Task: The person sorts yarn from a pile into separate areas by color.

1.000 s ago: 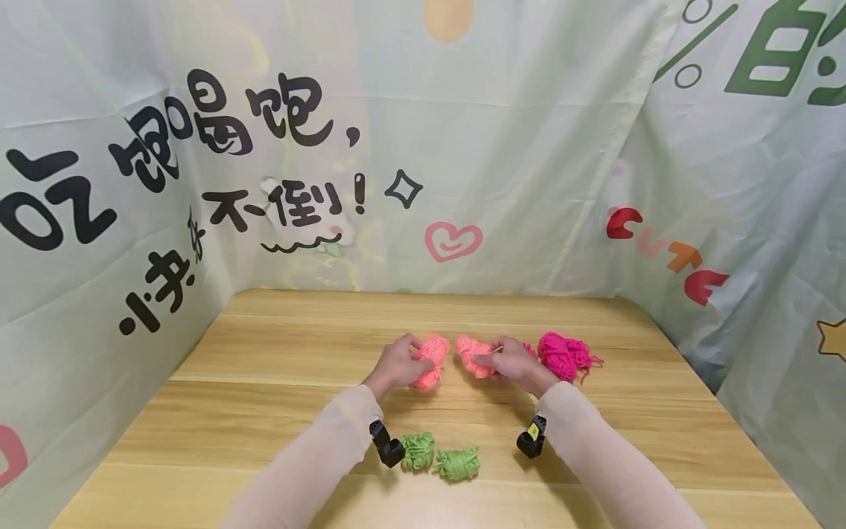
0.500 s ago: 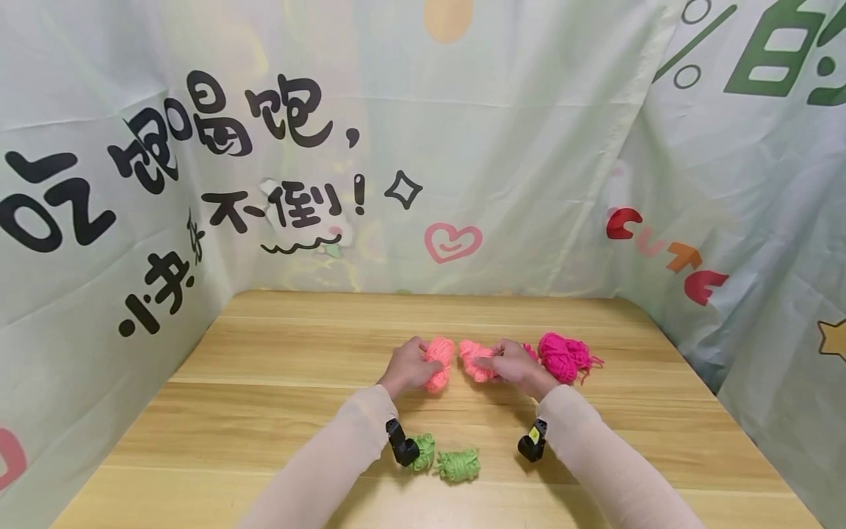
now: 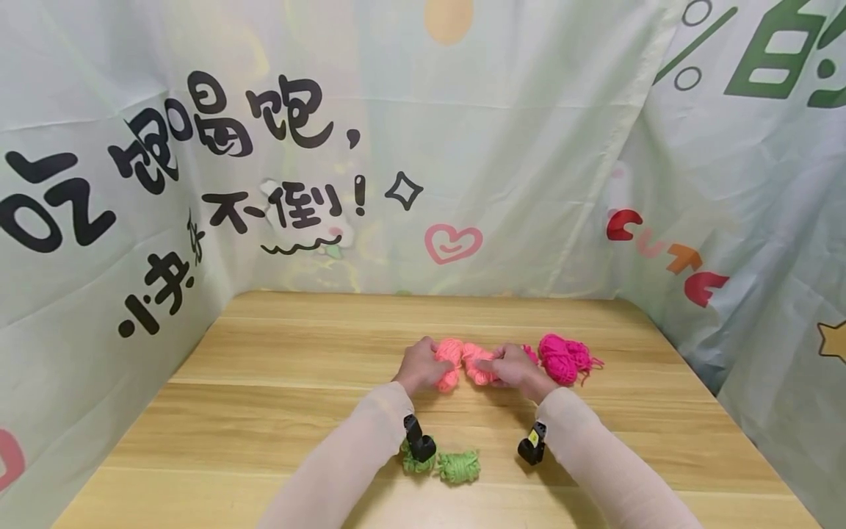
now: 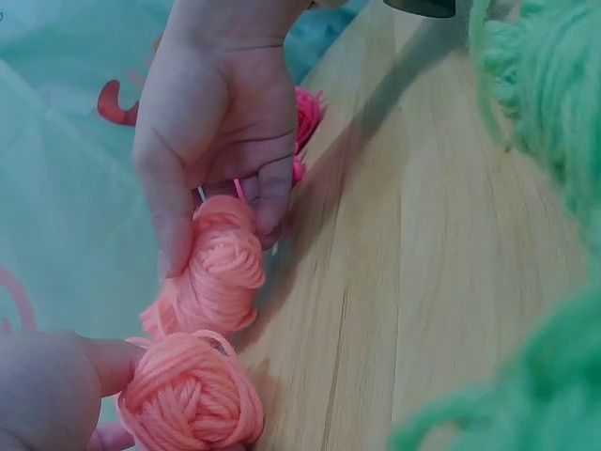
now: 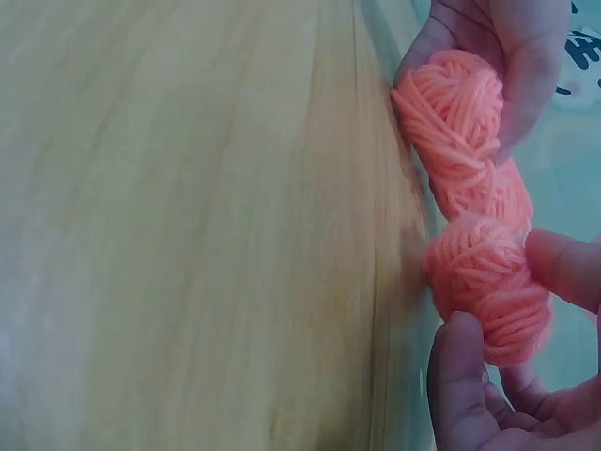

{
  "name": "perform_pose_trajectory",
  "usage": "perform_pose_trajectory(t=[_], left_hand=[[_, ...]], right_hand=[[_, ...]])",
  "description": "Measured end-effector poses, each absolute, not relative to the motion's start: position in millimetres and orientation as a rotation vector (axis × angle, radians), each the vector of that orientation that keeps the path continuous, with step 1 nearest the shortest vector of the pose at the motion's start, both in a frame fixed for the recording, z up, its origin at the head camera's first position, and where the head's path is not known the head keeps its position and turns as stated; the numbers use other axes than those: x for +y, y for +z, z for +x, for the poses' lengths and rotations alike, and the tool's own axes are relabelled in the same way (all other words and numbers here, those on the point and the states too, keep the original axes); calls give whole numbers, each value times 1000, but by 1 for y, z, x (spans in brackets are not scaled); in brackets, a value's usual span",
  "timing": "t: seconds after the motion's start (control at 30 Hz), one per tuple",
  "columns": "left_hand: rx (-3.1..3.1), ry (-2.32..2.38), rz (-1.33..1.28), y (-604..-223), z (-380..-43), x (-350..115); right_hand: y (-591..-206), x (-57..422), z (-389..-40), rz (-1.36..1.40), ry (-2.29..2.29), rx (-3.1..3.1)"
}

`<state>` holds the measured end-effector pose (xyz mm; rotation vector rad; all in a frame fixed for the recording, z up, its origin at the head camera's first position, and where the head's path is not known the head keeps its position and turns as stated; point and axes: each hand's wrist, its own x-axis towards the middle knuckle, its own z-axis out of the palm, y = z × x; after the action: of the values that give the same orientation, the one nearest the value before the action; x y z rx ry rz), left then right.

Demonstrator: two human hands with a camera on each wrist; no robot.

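Note:
Two small coral yarn skeins meet near the table's middle. My left hand (image 3: 418, 365) grips the left coral skein (image 3: 449, 358) between thumb and fingers. The right coral skein (image 3: 476, 361) is pinched in my right hand (image 3: 521, 369). In the left wrist view the rounded end of the left coral skein (image 4: 192, 395) sits against the right coral skein (image 4: 216, 282). From the right wrist, my thumb and fingers (image 5: 458, 366) show around the near skein (image 5: 488, 287), whose far end overlaps the left one (image 5: 451, 103).
Two green yarn skeins lie nearer the front: one (image 3: 459, 467) in plain view, the other (image 3: 413, 466) partly behind the left wrist camera (image 3: 419, 441). Magenta yarn (image 3: 560, 360) lies just right of my right hand. Printed cloth (image 3: 515, 184) walls in the wooden table (image 3: 277, 411).
My left hand has moved right with its coral skein, closing the gap until the two skeins meet. My right hand has stayed nearly still, holding its skein.

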<state>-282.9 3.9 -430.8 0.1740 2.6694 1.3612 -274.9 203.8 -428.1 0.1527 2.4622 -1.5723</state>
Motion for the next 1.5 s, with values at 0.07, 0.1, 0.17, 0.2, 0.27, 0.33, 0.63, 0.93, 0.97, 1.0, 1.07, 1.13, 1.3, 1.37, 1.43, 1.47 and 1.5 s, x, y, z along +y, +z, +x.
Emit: perform_pose_trajectory(t=[0.07,0.1,0.17,0.2,0.27,0.33,0.63,0.93,0.97,1.0,1.07,1.13,1.3,1.37,1.43,1.47,1.5], left_hand=[[2682,1344,176,-430,-283,6],[2690,1337,177,-430,-283,7],[2695,1326,169,-429,-284,9],[2701,1322,168,-429,-284,10],[2706,1317,157,-429,-284,12],[2711,1305,141,-428,-284,13],[2766,1308,167,-430,-282,19],[2795,1244,199,-434,-284,19],[2799,1234,203,-434,-284,19],[2801,1221,202,-434,-284,19],[2806,1195,199,-433,-283,19],[2807,1184,197,-431,-282,19],[2814,1168,203,-427,-279,19],[2823,1161,210,-427,-278,19],[2827,1151,211,-427,-278,19],[2829,1148,212,-427,-279,19],[2828,1152,212,-428,-279,19]], right_hand=[[-428,204,-275,156,-1573,2469],[-428,204,-275,156,-1576,2469],[-428,204,-275,152,-1580,2466],[-428,204,-275,154,-1585,2459],[-428,205,-276,156,-1592,2446],[-428,205,-276,156,-1600,2429],[-428,204,-276,175,-1629,2398],[-429,202,-277,192,-1655,2364],[-429,202,-277,194,-1655,2366],[-429,201,-278,196,-1657,2365],[-430,201,-278,195,-1656,2372],[-430,200,-278,193,-1661,2373],[-429,198,-278,181,-1640,2386],[-429,198,-278,179,-1619,2393],[-430,198,-278,177,-1608,2394],[-430,198,-278,176,-1603,2395],[-430,198,-278,176,-1601,2394]])
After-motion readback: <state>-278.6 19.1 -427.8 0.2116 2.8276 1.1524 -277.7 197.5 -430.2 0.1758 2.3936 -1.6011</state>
